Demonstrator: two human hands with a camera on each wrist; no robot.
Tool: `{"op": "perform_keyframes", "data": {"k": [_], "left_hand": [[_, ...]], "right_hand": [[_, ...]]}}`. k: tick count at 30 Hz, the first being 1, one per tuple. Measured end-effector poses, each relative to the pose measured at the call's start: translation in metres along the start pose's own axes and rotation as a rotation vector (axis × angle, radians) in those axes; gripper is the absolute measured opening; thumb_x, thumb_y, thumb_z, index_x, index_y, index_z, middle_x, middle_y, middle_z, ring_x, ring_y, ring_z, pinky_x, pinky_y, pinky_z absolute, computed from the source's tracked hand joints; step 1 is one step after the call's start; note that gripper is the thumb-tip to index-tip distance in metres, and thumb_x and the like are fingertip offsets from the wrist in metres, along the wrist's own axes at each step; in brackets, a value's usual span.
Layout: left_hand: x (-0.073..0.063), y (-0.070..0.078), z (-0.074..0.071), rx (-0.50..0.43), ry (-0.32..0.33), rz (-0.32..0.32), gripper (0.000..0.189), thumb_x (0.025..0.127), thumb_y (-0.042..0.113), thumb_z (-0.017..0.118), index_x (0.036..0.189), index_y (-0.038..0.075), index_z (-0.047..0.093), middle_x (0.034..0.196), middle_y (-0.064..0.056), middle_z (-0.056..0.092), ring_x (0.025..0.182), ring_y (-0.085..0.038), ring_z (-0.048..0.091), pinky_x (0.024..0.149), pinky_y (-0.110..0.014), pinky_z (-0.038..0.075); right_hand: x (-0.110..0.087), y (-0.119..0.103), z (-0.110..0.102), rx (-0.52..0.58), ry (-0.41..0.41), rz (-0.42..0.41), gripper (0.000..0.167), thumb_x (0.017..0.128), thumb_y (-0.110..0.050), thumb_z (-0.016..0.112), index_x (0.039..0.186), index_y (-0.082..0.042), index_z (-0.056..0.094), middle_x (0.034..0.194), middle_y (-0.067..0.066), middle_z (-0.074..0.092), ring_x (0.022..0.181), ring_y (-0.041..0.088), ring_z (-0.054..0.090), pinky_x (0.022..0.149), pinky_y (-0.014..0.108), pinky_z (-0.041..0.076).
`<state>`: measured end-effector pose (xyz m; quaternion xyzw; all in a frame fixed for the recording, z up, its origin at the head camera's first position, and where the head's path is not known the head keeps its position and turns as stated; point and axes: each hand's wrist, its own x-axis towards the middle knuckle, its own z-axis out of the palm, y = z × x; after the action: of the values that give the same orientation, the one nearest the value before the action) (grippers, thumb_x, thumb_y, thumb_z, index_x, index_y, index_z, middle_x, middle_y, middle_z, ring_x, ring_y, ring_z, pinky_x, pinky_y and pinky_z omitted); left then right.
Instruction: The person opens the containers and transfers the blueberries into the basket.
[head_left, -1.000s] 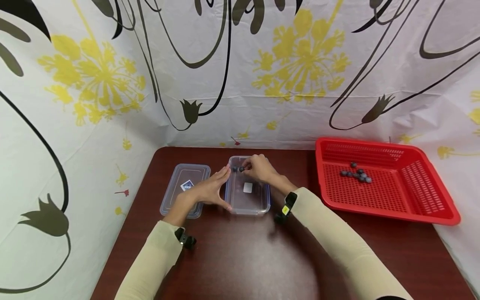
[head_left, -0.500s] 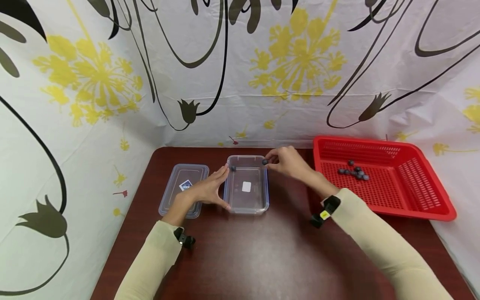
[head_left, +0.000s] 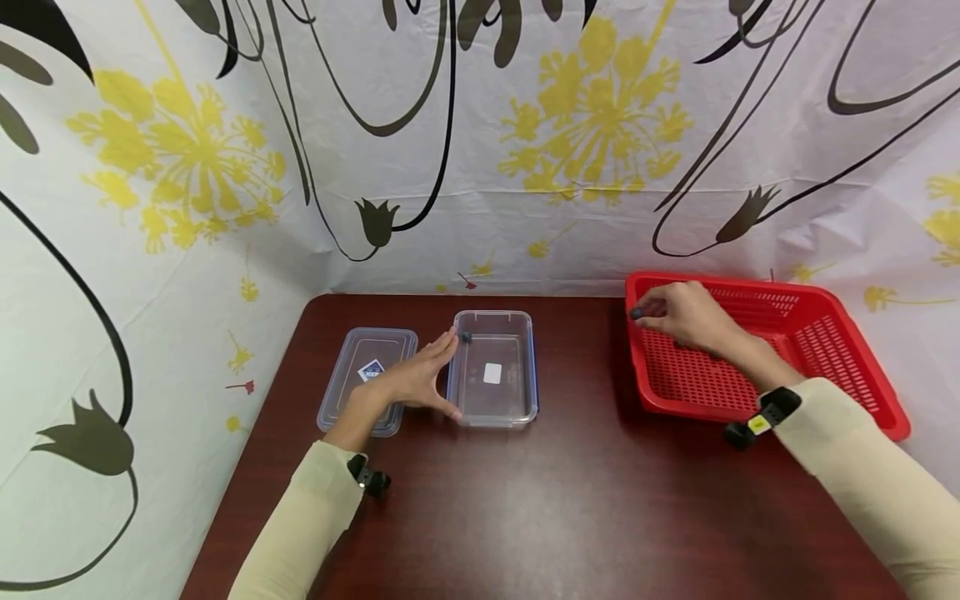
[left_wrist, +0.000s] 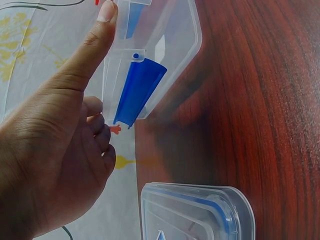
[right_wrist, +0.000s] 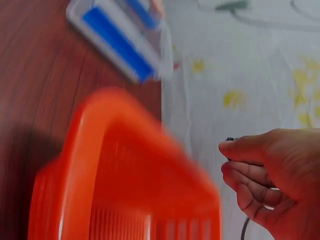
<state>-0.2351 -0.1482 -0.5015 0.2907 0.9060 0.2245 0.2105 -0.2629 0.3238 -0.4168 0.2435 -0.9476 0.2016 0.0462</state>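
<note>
My right hand (head_left: 688,315) pinches a dark blueberry (head_left: 636,313) between thumb and fingertips, over the left side of the red plastic basket (head_left: 885,375). In the right wrist view only a sliver of the berry (right_wrist: 230,139) shows past the thumb. Spread wide, my left hand (head_left: 408,382) touches the left side of a clear plastic food container (head_left: 512,400), thumb near its front corner and fingers near the back. One blueberry (head_left: 467,337) lies inside the container at the back left. Blue clips (left_wrist: 140,92) hang on the container's side.
A clear lid (head_left: 352,367) with a blue and white label lies left of the container, partly beneath my left forearm in the head view. My right hand mostly covers the blueberries in the basket. Patterned cloth (head_left: 480,167) hangs behind the dark wooden table (head_left: 525,517).
My right hand has moved right from inside the container, carrying a blueberry out to above the basket. One berry stays in the container. My left hand has kept its place.
</note>
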Motion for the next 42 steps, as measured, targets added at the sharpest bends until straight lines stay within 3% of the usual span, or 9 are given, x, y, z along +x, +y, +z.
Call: {"op": "perform_keyframes", "data": {"k": [8, 14, 19, 26, 30, 33, 42], "left_hand": [[0.0, -0.001, 0.0, 0.018, 0.002, -0.011, 0.14, 0.077, 0.059, 0.091, 0.17, 0.007, 0.001, 0.178, -0.009, -0.01, 0.164, -0.033, -0.001, 0.127, -0.061, 0.021], [0.0, 0.0, 0.0, 0.017, -0.004, -0.014, 0.14, 0.077, 0.06, 0.09, 0.17, 0.008, 0.0, 0.179, -0.009, -0.01, 0.164, -0.032, -0.001, 0.127, -0.06, 0.02], [-0.001, -0.001, 0.0, 0.003, -0.001, -0.017, 0.14, 0.077, 0.059, 0.091, 0.17, 0.008, 0.0, 0.179, -0.008, -0.01, 0.164, -0.032, -0.002, 0.127, -0.061, 0.019], [0.0, -0.002, 0.0, 0.003, -0.001, -0.012, 0.14, 0.077, 0.059, 0.091, 0.17, 0.008, 0.0, 0.179, -0.008, -0.011, 0.164, -0.032, -0.002, 0.127, -0.061, 0.02], [0.001, -0.001, 0.0, 0.005, -0.008, -0.002, 0.14, 0.077, 0.059, 0.091, 0.17, 0.007, 0.0, 0.178, -0.008, -0.011, 0.164, -0.032, -0.002, 0.128, -0.06, 0.017], [0.001, 0.0, 0.0, 0.005, -0.009, -0.005, 0.14, 0.077, 0.059, 0.091, 0.17, 0.007, -0.001, 0.178, -0.008, -0.011, 0.164, -0.032, -0.002, 0.128, -0.06, 0.018], [0.002, -0.003, 0.002, 0.012, -0.004, -0.003, 0.141, 0.077, 0.06, 0.09, 0.17, 0.007, -0.001, 0.178, -0.009, -0.011, 0.164, -0.031, -0.003, 0.127, -0.06, 0.021]], "right_hand": [[-0.027, 0.066, -0.011, -0.062, -0.101, 0.02, 0.01, 0.086, -0.01, 0.088, 0.094, -0.007, 0.082, 0.084, 0.002, 0.08, 0.072, 0.013, 0.074, 0.068, 0.035, 0.059], [-0.043, 0.107, -0.009, -0.05, -0.234, 0.103, 0.011, 0.086, -0.016, 0.089, 0.092, -0.012, 0.081, 0.083, -0.004, 0.079, 0.069, 0.006, 0.07, 0.069, 0.028, 0.054], [-0.049, 0.126, -0.01, -0.031, -0.317, 0.182, 0.012, 0.087, -0.016, 0.088, 0.094, -0.012, 0.08, 0.082, -0.004, 0.079, 0.069, 0.013, 0.071, 0.072, 0.03, 0.052], [-0.059, 0.143, -0.011, -0.046, -0.356, 0.196, 0.015, 0.085, -0.016, 0.089, 0.094, -0.008, 0.08, 0.084, -0.002, 0.079, 0.075, 0.01, 0.071, 0.071, 0.032, 0.055], [-0.066, 0.146, -0.012, -0.041, -0.322, 0.187, 0.02, 0.085, -0.018, 0.09, 0.096, -0.004, 0.08, 0.085, 0.002, 0.079, 0.076, 0.01, 0.071, 0.069, 0.032, 0.056], [-0.064, 0.137, -0.013, -0.027, -0.247, 0.152, 0.021, 0.085, -0.017, 0.09, 0.098, -0.003, 0.081, 0.084, 0.002, 0.08, 0.071, 0.007, 0.07, 0.066, 0.029, 0.055], [-0.022, 0.065, -0.006, 0.007, -0.079, -0.032, 0.022, 0.085, -0.017, 0.09, 0.103, -0.006, 0.082, 0.088, 0.001, 0.08, 0.067, 0.003, 0.064, 0.063, 0.026, 0.051]]}}
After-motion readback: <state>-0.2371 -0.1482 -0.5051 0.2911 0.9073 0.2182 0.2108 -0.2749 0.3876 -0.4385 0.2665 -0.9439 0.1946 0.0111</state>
